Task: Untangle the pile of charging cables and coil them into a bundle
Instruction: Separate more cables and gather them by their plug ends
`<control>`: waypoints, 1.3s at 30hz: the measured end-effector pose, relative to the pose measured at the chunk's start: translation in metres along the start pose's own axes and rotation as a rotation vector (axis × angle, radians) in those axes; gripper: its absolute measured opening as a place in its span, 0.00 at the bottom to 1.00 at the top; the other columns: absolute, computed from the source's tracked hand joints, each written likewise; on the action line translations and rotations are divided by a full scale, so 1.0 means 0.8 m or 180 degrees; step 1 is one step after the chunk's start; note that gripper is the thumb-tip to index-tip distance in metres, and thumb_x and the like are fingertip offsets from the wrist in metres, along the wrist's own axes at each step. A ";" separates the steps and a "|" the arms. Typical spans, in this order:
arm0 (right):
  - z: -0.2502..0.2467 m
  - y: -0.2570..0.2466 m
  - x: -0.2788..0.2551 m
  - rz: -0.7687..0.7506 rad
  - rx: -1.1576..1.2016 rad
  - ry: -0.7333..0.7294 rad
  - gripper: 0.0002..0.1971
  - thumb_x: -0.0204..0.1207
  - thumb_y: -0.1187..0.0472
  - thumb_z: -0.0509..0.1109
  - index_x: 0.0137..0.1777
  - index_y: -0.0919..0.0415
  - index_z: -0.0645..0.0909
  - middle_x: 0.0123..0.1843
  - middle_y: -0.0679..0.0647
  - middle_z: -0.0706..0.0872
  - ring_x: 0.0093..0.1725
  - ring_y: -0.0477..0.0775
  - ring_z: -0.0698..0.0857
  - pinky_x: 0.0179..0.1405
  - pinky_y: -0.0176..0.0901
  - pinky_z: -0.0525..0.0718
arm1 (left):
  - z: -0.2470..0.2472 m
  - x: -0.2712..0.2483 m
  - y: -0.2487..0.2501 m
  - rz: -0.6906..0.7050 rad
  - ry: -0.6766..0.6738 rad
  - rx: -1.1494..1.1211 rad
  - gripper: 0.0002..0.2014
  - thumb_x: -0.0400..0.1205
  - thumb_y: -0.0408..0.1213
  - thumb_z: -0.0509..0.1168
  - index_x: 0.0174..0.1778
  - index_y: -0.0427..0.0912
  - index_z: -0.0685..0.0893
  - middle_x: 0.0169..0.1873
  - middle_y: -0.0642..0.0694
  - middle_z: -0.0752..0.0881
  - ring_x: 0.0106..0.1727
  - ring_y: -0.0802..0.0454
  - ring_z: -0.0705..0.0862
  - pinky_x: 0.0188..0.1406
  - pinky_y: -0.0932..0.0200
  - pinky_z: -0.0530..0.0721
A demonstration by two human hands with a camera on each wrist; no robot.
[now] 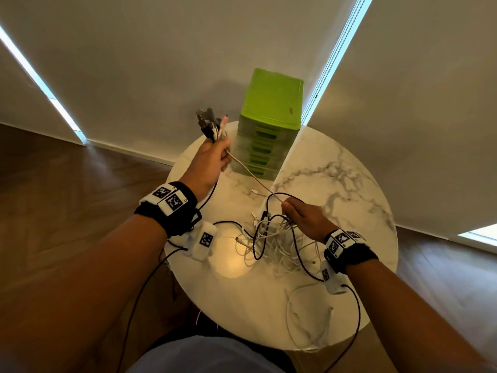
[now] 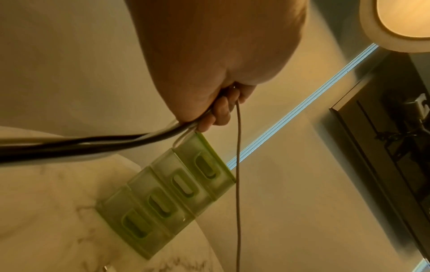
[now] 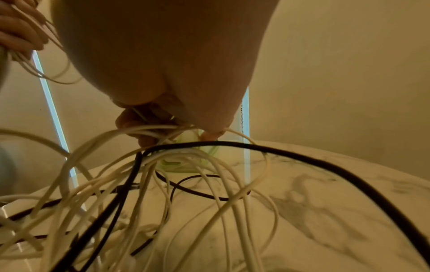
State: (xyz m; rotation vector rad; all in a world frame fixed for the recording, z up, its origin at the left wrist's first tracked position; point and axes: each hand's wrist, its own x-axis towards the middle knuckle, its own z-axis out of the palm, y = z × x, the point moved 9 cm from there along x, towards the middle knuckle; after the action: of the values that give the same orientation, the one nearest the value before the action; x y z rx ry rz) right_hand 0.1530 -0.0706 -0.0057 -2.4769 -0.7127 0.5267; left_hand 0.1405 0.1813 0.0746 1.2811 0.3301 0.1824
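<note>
A tangle of white and black charging cables (image 1: pixel 271 243) lies on the round marble table (image 1: pixel 336 189). My left hand (image 1: pixel 215 154) is raised by the green drawer unit and grips a bunch of cable ends (image 1: pixel 211 122), plugs sticking up. A beige cable (image 1: pixel 252 176) runs taut from it down to my right hand (image 1: pixel 298 214), which pinches that cable just above the pile. In the right wrist view several white cables (image 3: pixel 163 184) and a black cable (image 3: pixel 302 158) hang under the curled fingers (image 3: pixel 139 119). In the left wrist view black cables (image 2: pixel 93 143) leave my fist (image 2: pixel 209 103).
A green plastic drawer unit (image 1: pixel 269 122) stands at the table's far side. A white cable loop (image 1: pixel 298 316) lies near the front edge, by a lamp reflection (image 1: pixel 231 254). Wood floor (image 1: pixel 67 184) surrounds the table; blinds (image 1: pixel 161 49) hang behind.
</note>
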 end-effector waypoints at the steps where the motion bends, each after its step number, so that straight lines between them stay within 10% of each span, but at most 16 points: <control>1: -0.001 0.002 0.001 0.0039 -0.0178 -0.0013 0.19 0.91 0.43 0.48 0.45 0.50 0.74 0.36 0.48 0.82 0.38 0.42 0.80 0.54 0.56 0.71 | -0.005 0.001 0.005 0.0055 0.0046 -0.0061 0.08 0.91 0.34 0.56 0.53 0.35 0.79 0.21 0.59 0.72 0.24 0.61 0.67 0.31 0.60 0.64; 4: -0.002 0.020 0.004 0.0241 -0.0603 -0.0050 0.20 0.90 0.41 0.47 0.47 0.49 0.75 0.41 0.47 0.83 0.48 0.48 0.78 0.52 0.53 0.60 | -0.026 0.003 0.026 0.0210 0.0300 -0.0283 0.11 0.90 0.33 0.57 0.41 0.47 0.72 0.22 0.57 0.69 0.24 0.59 0.64 0.30 0.59 0.62; 8: -0.020 0.053 -0.002 0.0722 -0.0872 0.0035 0.20 0.89 0.39 0.46 0.47 0.46 0.75 0.43 0.41 0.82 0.57 0.50 0.70 0.60 0.59 0.59 | -0.056 0.005 0.051 0.0399 0.0612 -0.0061 0.06 0.91 0.38 0.58 0.49 0.47 0.77 0.27 0.55 0.72 0.28 0.59 0.70 0.30 0.61 0.67; 12: -0.050 0.025 0.016 0.0561 -0.0363 0.0455 0.19 0.90 0.45 0.52 0.43 0.50 0.78 0.36 0.46 0.85 0.46 0.51 0.81 0.52 0.52 0.68 | -0.036 -0.001 0.039 0.0532 0.0358 0.0811 0.18 0.89 0.48 0.59 0.75 0.55 0.77 0.41 0.48 0.84 0.40 0.59 0.77 0.45 0.57 0.74; 15: -0.066 -0.018 0.029 0.0144 0.0733 0.0667 0.13 0.90 0.53 0.58 0.52 0.56 0.82 0.36 0.51 0.89 0.38 0.48 0.88 0.46 0.48 0.81 | -0.003 -0.014 0.012 0.0507 -0.0091 0.1172 0.15 0.90 0.50 0.59 0.73 0.67 0.74 0.47 0.40 0.86 0.41 0.65 0.77 0.54 0.54 0.73; 19: -0.057 -0.056 0.036 0.0073 0.1816 0.0254 0.11 0.90 0.60 0.62 0.66 0.61 0.80 0.42 0.58 0.91 0.44 0.56 0.92 0.48 0.46 0.89 | 0.016 -0.026 -0.008 0.0452 -0.0189 0.1164 0.11 0.90 0.48 0.61 0.59 0.47 0.84 0.25 0.61 0.76 0.27 0.66 0.73 0.41 0.59 0.72; 22: -0.022 -0.064 0.037 0.0299 0.1823 -0.0318 0.11 0.86 0.64 0.68 0.64 0.66 0.84 0.50 0.60 0.90 0.46 0.57 0.93 0.55 0.54 0.91 | 0.010 -0.030 -0.003 0.0371 -0.0184 0.0998 0.19 0.89 0.47 0.63 0.73 0.44 0.81 0.25 0.59 0.69 0.26 0.60 0.67 0.31 0.65 0.71; 26: 0.030 -0.065 0.044 0.0355 0.1146 -0.0737 0.16 0.81 0.64 0.74 0.68 0.57 0.82 0.46 0.58 0.92 0.45 0.62 0.94 0.53 0.60 0.92 | -0.024 -0.040 0.029 0.0414 0.0054 0.0756 0.18 0.87 0.47 0.67 0.67 0.39 0.83 0.34 0.44 0.68 0.31 0.54 0.66 0.33 0.56 0.72; 32: 0.083 -0.145 0.074 0.0359 0.2121 -0.0553 0.06 0.88 0.60 0.64 0.57 0.64 0.77 0.40 0.67 0.86 0.40 0.68 0.90 0.48 0.71 0.91 | -0.109 -0.076 0.071 0.0610 0.0531 0.0791 0.09 0.85 0.44 0.71 0.46 0.42 0.84 0.33 0.37 0.69 0.28 0.45 0.65 0.22 0.59 0.69; 35: 0.155 -0.197 0.071 0.0194 0.1702 -0.1044 0.07 0.89 0.59 0.63 0.56 0.62 0.79 0.44 0.65 0.89 0.46 0.70 0.91 0.45 0.63 0.93 | -0.148 -0.099 0.084 0.0674 0.0683 0.1003 0.11 0.86 0.41 0.70 0.42 0.39 0.81 0.29 0.35 0.70 0.26 0.45 0.69 0.25 0.58 0.74; 39: 0.252 -0.261 0.050 -0.0909 -0.0194 -0.1715 0.13 0.87 0.54 0.65 0.63 0.61 0.85 0.59 0.61 0.88 0.58 0.64 0.87 0.56 0.56 0.87 | -0.211 -0.122 0.071 0.0515 0.0854 0.1280 0.07 0.80 0.44 0.75 0.38 0.50 0.88 0.27 0.59 0.86 0.28 0.69 0.80 0.32 0.72 0.78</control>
State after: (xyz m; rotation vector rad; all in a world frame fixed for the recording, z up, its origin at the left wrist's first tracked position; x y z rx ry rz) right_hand 0.0072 0.1777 -0.0581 -2.2372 -1.2798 1.0870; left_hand -0.0058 0.3195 0.1011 1.6867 0.5108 0.4448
